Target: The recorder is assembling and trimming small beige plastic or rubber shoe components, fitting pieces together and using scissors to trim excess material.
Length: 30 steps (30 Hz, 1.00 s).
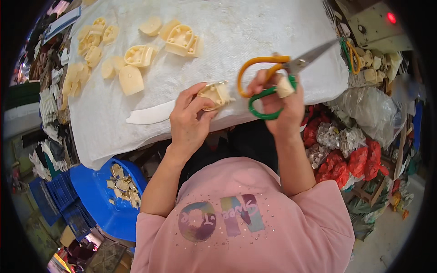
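Our left hand (189,118) pinched hollow cream plastic shell (215,94) over white-sheeted table (255,27); right hand (286,111) gripped orange-and-green-handled metal scissors (306,63), clear of shell. We figured shell unfinished; couldn't tell about loose cream plastic pieces (131,81).

Peripheral items, left and right sides of the work area.
At the upper right, a pale green housing (375,32) carried a lit red lamp (391,17); a spare pair of scissors (353,57) with orange and green handles was located near the right edge of the surface (255,29). Below, a clear plastic bag (378,111) lay bunched above several red plastic bags (359,161). At the left, white fabric items (47,105) were stacked above dark blue crates (61,190); a pale blue flat panel (63,22) occupied the upper left.
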{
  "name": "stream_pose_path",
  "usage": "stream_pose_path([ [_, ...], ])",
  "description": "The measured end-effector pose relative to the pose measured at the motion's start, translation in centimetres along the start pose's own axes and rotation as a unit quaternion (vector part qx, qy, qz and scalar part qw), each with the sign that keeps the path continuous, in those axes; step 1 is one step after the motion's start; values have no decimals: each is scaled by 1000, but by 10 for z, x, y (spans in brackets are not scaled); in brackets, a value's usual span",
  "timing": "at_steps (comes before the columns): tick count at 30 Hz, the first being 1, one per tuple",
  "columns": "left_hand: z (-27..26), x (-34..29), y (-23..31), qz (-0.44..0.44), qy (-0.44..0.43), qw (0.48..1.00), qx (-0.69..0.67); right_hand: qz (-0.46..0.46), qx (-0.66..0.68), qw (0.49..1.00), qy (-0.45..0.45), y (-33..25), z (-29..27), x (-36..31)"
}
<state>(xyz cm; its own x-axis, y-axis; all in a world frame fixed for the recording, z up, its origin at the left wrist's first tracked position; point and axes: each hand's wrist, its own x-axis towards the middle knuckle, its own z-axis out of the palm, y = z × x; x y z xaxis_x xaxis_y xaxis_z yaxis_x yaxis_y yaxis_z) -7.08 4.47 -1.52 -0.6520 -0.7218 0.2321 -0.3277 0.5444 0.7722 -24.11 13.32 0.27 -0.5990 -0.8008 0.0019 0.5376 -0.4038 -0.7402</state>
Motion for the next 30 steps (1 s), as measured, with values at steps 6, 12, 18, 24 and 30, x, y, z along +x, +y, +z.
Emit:
stream_pose_path([
  [6, -22, -20, -12, 19, 47, 964, -259, -81, -351, 931, 57, -39, -26, 18],
  [12, -60, -50, -16, -29, 103, 940, -324, -148, -804, 575, 27, -52, -71, 56],
  [18, -103, -104, -39, -91, 213, 931, -281, -153, -915, 371, 34, -46, -79, 67],
  [24, -153, -201, -97, -241, 388, 889, 21, -267, -759, 592, -36, -18, -39, 62],
  [30, -177, -298, -133, -462, 363, 764, 267, -191, -629, 706, -265, 38, 42, 28],
])
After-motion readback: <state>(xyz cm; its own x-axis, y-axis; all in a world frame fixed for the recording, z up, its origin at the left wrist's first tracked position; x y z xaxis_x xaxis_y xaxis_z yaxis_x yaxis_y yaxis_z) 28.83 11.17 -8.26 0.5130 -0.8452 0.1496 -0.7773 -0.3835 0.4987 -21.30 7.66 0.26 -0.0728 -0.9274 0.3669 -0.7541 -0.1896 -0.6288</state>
